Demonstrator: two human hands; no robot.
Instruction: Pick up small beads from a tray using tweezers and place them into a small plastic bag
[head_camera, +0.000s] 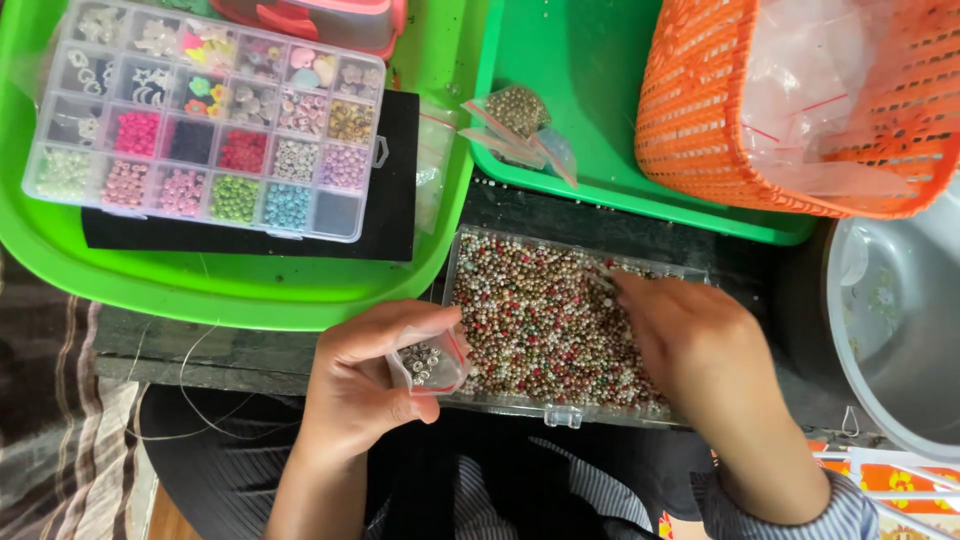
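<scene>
Left hand (362, 385) grip pinches a small bag (428, 362); right hand (690, 335) fingertips pressed into the bead tray (545, 325).

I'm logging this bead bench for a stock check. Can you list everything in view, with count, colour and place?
Small bag: one, clear with red strip, a few beads inside, in the left hand.
Bead box: one, clear, full of mixed metallic beads, centre.
Compartment box: one, clear, many coloured beads, top left.
Black mat: one, under the compartment box.
Round tray: one, green, left.
Flat tray: one, green, top centre.
Bead bags: a few, clear, on the flat tray.
Basket: one, orange, clear bags inside, top right.
Basin: one, grey, right edge.
Thread: thin, pale, lower left.
Left hand: holds the small bag.
Right hand: fingertips in the bead box.
</scene>
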